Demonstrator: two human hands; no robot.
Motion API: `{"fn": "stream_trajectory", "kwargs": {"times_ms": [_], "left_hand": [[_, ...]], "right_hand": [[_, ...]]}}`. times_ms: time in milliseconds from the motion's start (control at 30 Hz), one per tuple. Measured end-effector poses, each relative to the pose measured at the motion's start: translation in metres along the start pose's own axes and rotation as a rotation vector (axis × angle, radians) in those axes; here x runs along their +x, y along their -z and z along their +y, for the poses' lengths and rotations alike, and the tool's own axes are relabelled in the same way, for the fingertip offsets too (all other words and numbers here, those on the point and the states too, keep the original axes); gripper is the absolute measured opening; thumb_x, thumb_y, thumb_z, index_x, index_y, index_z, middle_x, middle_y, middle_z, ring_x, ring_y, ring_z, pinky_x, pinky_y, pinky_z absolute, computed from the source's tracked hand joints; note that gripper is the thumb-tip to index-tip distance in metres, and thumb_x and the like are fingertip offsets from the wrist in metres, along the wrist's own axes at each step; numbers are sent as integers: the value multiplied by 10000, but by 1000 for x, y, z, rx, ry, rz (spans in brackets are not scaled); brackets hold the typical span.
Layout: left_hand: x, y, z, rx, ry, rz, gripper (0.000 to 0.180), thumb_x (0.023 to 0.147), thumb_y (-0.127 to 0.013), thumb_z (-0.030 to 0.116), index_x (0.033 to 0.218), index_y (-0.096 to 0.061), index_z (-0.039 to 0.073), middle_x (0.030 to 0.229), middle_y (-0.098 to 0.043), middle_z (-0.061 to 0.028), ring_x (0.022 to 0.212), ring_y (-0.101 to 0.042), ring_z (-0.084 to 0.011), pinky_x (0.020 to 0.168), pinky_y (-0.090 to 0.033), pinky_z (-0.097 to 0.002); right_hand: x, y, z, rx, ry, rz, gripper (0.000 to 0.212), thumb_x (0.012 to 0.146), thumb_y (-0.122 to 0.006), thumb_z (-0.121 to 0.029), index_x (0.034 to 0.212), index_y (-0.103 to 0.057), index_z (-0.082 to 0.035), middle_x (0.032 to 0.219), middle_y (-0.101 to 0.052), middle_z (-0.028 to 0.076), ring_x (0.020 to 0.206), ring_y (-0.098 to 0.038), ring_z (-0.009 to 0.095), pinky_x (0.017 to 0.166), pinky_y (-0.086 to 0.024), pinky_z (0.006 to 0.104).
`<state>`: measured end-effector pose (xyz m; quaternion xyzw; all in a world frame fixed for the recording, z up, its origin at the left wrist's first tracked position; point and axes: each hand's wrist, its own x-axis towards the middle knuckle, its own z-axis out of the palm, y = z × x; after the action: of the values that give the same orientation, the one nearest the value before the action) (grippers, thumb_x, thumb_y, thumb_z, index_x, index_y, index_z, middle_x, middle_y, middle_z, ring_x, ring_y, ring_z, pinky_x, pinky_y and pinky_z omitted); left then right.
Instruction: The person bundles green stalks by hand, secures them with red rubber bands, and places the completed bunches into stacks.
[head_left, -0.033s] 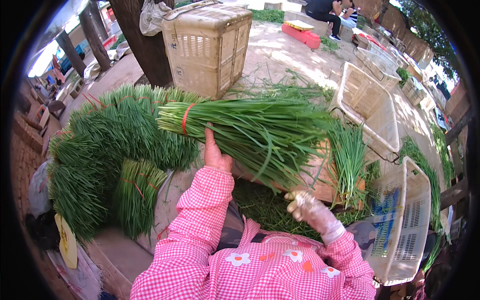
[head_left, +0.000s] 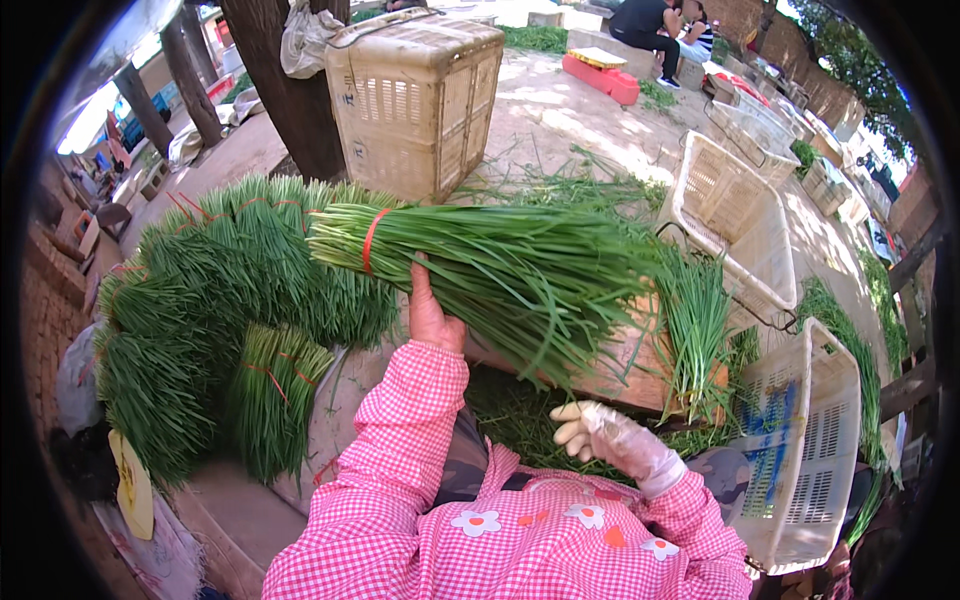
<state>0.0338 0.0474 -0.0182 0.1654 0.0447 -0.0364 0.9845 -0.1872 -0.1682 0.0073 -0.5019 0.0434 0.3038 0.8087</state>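
The left hand (head_left: 433,325) holds up a large tied bundle (head_left: 480,265) of long green leaves; its leafy end hangs above the wooden tabletop (head_left: 645,370), and its pale end with the red band points to the left. Only the thumb can be seen, laid along the near side; the other fingers are hidden by the leaves, but the grip looks closed. The far leaf tips are blurred. In front of the tabletop is the right hand (head_left: 618,440) in a dirty pale glove, fingers (head_left: 572,428) half bent, slightly apart, with nothing visible in them. On the tabletop's right end lie more leaves (head_left: 695,330), partly off its edge. Left of it are many tied bundles (head_left: 260,240), overlapping, so I cannot count them. Right of it stands a pale crate (head_left: 828,440); the blue thing (head_left: 768,440) showing at it is unclear.
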Motion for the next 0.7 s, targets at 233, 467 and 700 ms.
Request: {"fn": "stream_trajectory", "kwargs": {"times_ms": [233,467,700], "left_hand": [[-42,-40,-8,839,-607,-299,447,755,-670,71,1149,-469,9,1071,-579,-61,971,-568,-201,869,-444,-322],[-49,-74,7,1469,-1173,-1346,507,776,-593,281,1260,-482,180,1244,-513,-111,1107,-518,-289,979,-374,-417],[-72,-114,20,1906,-1202,-1731,665,699,-655,237,1314,-413,317,1379,-361,-96,1294,-327,-251,1094,-49,-528]], "right_hand": [[28,-26,-66,371,54,-416,971,734,-370,-763,1399,-191,-78,1282,-456,206,1097,-533,262,833,-488,372],[16,-21,-113,383,189,-130,686,846,-479,-525,1343,-353,-68,1272,-494,133,1121,-524,255,947,-440,414],[5,14,-92,381,244,-21,559,819,-642,-212,1295,-409,-36,1190,-554,133,1045,-578,249,919,-472,409]]}}
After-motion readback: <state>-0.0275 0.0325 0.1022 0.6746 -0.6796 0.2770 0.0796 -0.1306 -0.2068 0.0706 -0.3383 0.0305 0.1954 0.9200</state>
